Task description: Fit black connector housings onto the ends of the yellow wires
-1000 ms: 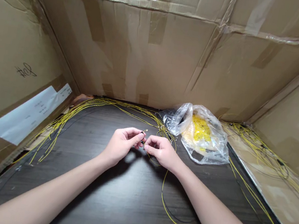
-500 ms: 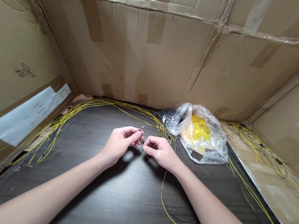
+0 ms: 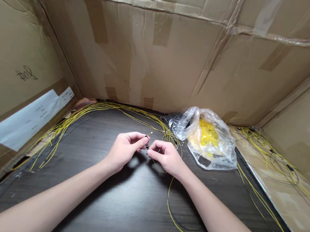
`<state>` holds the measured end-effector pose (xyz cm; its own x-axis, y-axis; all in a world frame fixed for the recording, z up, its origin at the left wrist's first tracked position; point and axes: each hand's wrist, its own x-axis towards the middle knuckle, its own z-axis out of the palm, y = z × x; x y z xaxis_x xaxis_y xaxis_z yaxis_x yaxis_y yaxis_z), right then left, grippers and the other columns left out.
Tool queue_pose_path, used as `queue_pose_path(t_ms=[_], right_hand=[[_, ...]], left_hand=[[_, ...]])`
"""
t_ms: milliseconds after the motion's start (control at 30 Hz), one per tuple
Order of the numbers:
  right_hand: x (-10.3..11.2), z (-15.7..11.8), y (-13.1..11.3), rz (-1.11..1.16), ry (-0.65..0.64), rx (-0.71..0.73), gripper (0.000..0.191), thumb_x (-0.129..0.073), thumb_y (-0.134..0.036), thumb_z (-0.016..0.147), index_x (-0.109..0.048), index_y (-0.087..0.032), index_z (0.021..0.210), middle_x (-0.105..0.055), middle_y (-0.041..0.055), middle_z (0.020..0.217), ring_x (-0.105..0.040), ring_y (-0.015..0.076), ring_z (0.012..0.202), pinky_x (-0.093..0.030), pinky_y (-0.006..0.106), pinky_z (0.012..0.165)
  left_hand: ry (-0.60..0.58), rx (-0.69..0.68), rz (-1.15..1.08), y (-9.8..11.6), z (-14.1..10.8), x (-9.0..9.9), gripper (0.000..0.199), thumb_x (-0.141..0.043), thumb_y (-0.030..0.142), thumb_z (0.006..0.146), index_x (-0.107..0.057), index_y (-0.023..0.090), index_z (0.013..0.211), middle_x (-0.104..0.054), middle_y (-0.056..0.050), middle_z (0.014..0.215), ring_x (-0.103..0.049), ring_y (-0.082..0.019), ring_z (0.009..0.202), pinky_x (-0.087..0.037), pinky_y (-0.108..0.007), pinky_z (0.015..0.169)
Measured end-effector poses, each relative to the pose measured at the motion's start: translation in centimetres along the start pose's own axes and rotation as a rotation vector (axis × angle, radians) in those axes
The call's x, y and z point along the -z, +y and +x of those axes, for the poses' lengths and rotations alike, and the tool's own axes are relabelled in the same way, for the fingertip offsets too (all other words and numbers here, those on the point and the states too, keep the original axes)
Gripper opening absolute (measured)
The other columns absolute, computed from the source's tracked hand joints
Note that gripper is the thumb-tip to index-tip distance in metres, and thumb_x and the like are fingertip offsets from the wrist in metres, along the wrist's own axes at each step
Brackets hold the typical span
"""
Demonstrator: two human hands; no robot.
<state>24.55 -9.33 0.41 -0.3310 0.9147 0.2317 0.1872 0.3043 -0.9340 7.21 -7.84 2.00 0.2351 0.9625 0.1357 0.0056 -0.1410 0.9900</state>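
Between my hands, a small black connector [image 3: 146, 145] sits on a thin yellow wire [image 3: 151, 141], with a short bright tip sticking up. My left hand [image 3: 124, 151] pinches it between thumb and fingertips. My right hand [image 3: 165, 157] is curled right beside it, its fingertips almost touching the connector. I cannot tell whether those fingers hold the wire. A long yellow wire loop [image 3: 178, 219] trails from under my right hand across the dark wood table [image 3: 42, 196].
A bundle of yellow wires [image 3: 91, 110] arcs along the table's far edge. Behind my right hand lies a clear plastic bag [image 3: 220, 150] holding yellow pieces. More yellow wires [image 3: 271, 162] lie on a cardboard sheet [image 3: 285, 199] at right. Taped cardboard walls [image 3: 152, 60] surround the table.
My hands have drawn slightly closer together around the black connector. The wires and the bag have not visibly moved.
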Motion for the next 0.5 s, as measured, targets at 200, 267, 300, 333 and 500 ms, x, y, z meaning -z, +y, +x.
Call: queue_pose_path(t_ms=[200,267,300,333,500], right_hand=[[-0.01,-0.04,0.03,-0.011,-0.034,0.005,0.016,-0.063,-0.025,0.08,-0.058,-0.015,0.069,-0.056,-0.0015,0.064,-0.047,0.0102,0.059,-0.036,0.023,0.058],[-0.02,-0.07,0.11,-0.011,-0.047,0.005,0.016,-0.063,-0.024,0.08,-0.058,-0.015,0.069,-0.056,-0.0016,0.064,-0.047,0.0103,0.058,-0.036,0.023,0.058],[-0.02,-0.08,0.16,-0.012,-0.051,0.005,0.015,-0.063,-0.024,0.08,-0.058,-0.015,0.069,-0.056,-0.0017,0.063,-0.047,0.0103,0.059,-0.037,0.023,0.058],[-0.03,-0.09,0.22,-0.015,-0.054,0.005,0.015,-0.063,-0.024,0.08,-0.058,-0.015,0.068,-0.056,-0.0018,0.063,-0.047,0.0103,0.059,-0.037,0.023,0.059],[-0.06,-0.16,0.26,-0.058,-0.066,0.01,0.014,-0.062,-0.021,0.079,-0.057,-0.016,0.068,-0.055,-0.0025,0.063,-0.047,0.0103,0.06,-0.037,0.023,0.059]], left_hand=[[0.029,-0.041,0.004,-0.23,0.17,0.21,0.028,-0.074,0.037,0.077,-0.073,0.012,0.089,-0.068,-0.006,0.08,-0.057,-0.013,0.069,-0.045,-0.024,0.06],[0.031,-0.049,0.001,-0.25,0.16,0.23,0.027,-0.074,0.037,0.078,-0.073,0.013,0.089,-0.069,-0.006,0.08,-0.058,-0.013,0.068,-0.045,-0.024,0.06],[0.032,-0.053,-0.002,-0.25,0.15,0.24,0.026,-0.074,0.037,0.078,-0.074,0.013,0.089,-0.069,-0.006,0.079,-0.058,-0.013,0.068,-0.045,-0.024,0.06],[0.033,-0.057,-0.005,-0.26,0.15,0.24,0.026,-0.074,0.036,0.078,-0.074,0.013,0.089,-0.069,-0.005,0.079,-0.057,-0.012,0.068,-0.045,-0.024,0.06],[0.035,-0.071,-0.023,-0.26,0.16,0.3,0.024,-0.075,0.034,0.078,-0.074,0.014,0.09,-0.069,-0.004,0.077,-0.057,-0.011,0.066,-0.045,-0.023,0.06]])
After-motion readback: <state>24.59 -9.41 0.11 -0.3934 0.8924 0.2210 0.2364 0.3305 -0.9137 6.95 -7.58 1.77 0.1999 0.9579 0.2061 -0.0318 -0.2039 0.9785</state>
